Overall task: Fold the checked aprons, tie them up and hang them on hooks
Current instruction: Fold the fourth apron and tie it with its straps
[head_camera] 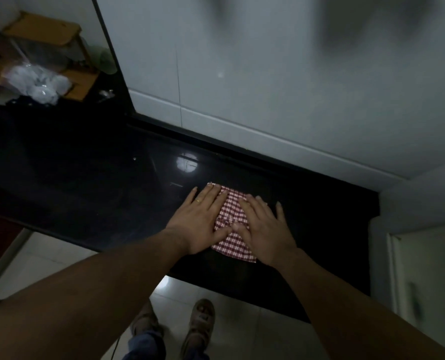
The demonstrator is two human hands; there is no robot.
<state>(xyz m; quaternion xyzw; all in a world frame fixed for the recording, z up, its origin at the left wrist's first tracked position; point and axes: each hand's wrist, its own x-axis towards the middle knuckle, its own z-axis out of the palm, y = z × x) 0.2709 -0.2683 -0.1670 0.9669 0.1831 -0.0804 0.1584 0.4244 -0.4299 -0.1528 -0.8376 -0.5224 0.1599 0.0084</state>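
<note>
A red-and-white checked apron (232,224), folded into a small packet, is seen lying flat on the black glossy counter (112,183), toward its right part and close to the front edge. It is pressed down by both hands, which are laid flat with the fingers spread and nothing gripped. The left hand (199,219) is placed on the packet's left side, with a ring worn on one finger; its fingertips reach the cloth's far left corner. The right hand (264,229) is laid over the right side, its fingers pointing away from the body and partly passing beyond the cloth onto the counter. The two thumbs are brought close together over the middle of the apron, where a small knot or gathered bit of cloth can be made out between them; what it is cannot be told. A lamp's reflection is shown on the counter just behind the apron. At the far left, an open cardboard box (42,35) is set on the counter, and crumpled clear plastic (38,84) is seen lying in or just before it; the blur prevents telling which. White wall tiles (242,74) are seen behind the counter. Below the front edge, two sandalled feet (200,326) are seen on the pale tiled floor (47,266).
</note>
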